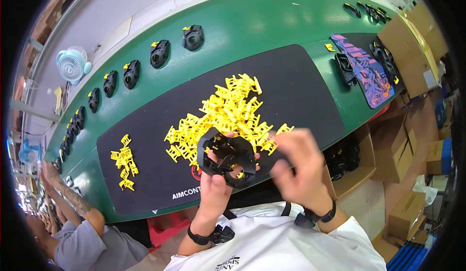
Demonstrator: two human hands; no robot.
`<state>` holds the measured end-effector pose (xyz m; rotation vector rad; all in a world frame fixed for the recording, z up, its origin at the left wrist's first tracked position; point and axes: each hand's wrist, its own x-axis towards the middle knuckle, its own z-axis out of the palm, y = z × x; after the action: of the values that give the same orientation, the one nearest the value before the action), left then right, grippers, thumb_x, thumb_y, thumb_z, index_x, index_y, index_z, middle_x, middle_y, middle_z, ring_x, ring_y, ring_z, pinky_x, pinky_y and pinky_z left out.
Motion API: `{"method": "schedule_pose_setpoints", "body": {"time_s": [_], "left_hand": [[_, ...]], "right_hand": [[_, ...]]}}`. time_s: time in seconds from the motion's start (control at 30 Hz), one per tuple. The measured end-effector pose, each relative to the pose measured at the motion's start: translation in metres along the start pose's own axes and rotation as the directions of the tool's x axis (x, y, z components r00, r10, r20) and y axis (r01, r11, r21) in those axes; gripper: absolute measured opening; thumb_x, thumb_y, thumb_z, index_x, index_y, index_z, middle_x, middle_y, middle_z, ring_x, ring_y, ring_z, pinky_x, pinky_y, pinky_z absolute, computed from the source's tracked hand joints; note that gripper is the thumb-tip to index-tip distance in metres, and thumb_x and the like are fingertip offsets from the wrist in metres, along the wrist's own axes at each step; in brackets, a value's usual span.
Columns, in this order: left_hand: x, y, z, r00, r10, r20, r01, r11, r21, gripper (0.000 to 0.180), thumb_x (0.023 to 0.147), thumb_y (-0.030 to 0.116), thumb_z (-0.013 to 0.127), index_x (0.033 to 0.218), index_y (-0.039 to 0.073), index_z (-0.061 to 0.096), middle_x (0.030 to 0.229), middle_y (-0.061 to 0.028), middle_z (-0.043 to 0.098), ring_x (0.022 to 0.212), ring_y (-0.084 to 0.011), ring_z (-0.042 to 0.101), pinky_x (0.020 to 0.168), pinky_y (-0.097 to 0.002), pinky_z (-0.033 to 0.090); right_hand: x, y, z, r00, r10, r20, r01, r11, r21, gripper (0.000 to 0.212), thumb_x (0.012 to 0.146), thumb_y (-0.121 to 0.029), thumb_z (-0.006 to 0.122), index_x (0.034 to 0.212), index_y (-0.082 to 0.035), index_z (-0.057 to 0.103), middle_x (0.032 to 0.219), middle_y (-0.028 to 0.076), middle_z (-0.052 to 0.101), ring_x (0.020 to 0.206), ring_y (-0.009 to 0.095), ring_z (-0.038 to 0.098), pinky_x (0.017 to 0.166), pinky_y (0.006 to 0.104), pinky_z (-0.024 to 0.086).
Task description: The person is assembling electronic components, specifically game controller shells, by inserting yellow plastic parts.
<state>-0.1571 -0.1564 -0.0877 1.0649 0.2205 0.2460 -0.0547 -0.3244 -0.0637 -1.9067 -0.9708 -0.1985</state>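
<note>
My left hand (215, 193) grips a hollow black plastic shell (224, 161) from below, its open inside facing up. The fingers wrap round its underside and partly show through the openings. To the right of the shell, my right hand (300, 169) hovers, blurred by motion. Its thumb and fingers stand apart, and I make out nothing between them. Just beyond both hands, a big heap of small yellow plastic clips (228, 108) lies on the black mat (286, 84). A smaller group of the same yellow clips (125, 161) lies at the mat's left.
Black shells with yellow parts (159, 54) line the green table's (257, 18) far left side. At right are a patterned mat (366, 74), a black shell (345, 69) and cardboard boxes (407, 52). A co-worker (87, 244) works at left, near a fan (73, 64).
</note>
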Motion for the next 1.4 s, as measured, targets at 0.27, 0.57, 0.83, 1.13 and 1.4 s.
{"method": "schedule_pose_setpoints", "body": {"time_s": [0.27, 0.57, 0.83, 1.13, 1.4], "left_hand": [[0.011, 0.006, -0.013, 0.996, -0.032, 0.078, 0.038, 0.996, -0.078, 0.102, 0.088, 0.069, 0.06, 0.156, 0.003, 0.022, 0.129, -0.0181, 0.057, 0.112, -0.0375, 0.066, 0.092, -0.0505, 0.058], [0.019, 0.0, 0.006, 0.971, -0.146, 0.191, 0.171, 0.977, -0.126, 0.068, 0.106, 0.034, 0.049, 0.159, 0.012, 0.012, 0.135, -0.0098, 0.046, 0.125, -0.0208, 0.051, 0.097, -0.0392, 0.052], [0.019, -0.004, 0.015, 0.991, -0.104, 0.088, 0.089, 0.984, 0.156, 0.078, 0.103, 0.023, 0.056, 0.16, 0.006, 0.005, 0.143, -0.0123, 0.042, 0.129, -0.0183, 0.046, 0.106, -0.0378, 0.044], [0.024, -0.014, 0.02, 0.984, 0.033, 0.174, -0.056, 0.991, 0.124, 0.096, 0.096, 0.025, 0.068, 0.16, 0.004, 0.0, 0.158, -0.0146, 0.019, 0.137, -0.021, 0.037, 0.112, -0.0384, 0.037], [0.025, -0.014, 0.022, 0.978, 0.037, 0.203, -0.055, 0.995, 0.083, 0.094, 0.097, 0.029, 0.067, 0.159, 0.004, 0.001, 0.158, -0.0186, 0.021, 0.136, -0.0233, 0.039, 0.111, -0.0382, 0.038]], "right_hand": [[-0.005, 0.05, -0.006, 0.946, 0.318, -0.066, -0.323, 0.903, -0.282, 0.02, 0.081, -0.003, 0.075, 0.097, -0.001, 0.064, 0.1, 0.012, 0.061, 0.092, 0.03, 0.06, 0.079, 0.0378, 0.05], [0.019, 0.011, 0.007, 0.968, -0.234, -0.092, 0.229, 0.971, -0.061, 0.032, 0.066, 0.011, 0.072, 0.095, -0.003, 0.069, 0.086, 0.009, 0.065, 0.07, 0.026, 0.063, 0.062, 0.0317, 0.053], [0.017, 0.004, 0.012, 0.957, 0.259, -0.129, -0.22, 0.941, 0.257, 0.018, 0.08, 0.005, 0.074, 0.095, -0.002, 0.067, 0.083, 0.006, 0.069, 0.064, 0.011, 0.061, 0.054, 0.024, 0.044], [0.016, 0.0, 0.018, 0.955, 0.267, -0.13, -0.261, 0.963, 0.061, 0.023, 0.079, 0.004, 0.074, 0.099, -0.007, 0.071, 0.081, 0.003, 0.065, 0.051, 0.01, 0.048, 0.047, 0.0243, 0.038], [0.015, 0.002, 0.025, 0.96, 0.176, -0.216, -0.168, 0.984, 0.054, 0.026, 0.077, 0.007, 0.076, 0.1, -0.005, 0.072, 0.091, 0.007, 0.066, 0.059, 0.01, 0.054, 0.048, 0.0239, 0.042]]}}
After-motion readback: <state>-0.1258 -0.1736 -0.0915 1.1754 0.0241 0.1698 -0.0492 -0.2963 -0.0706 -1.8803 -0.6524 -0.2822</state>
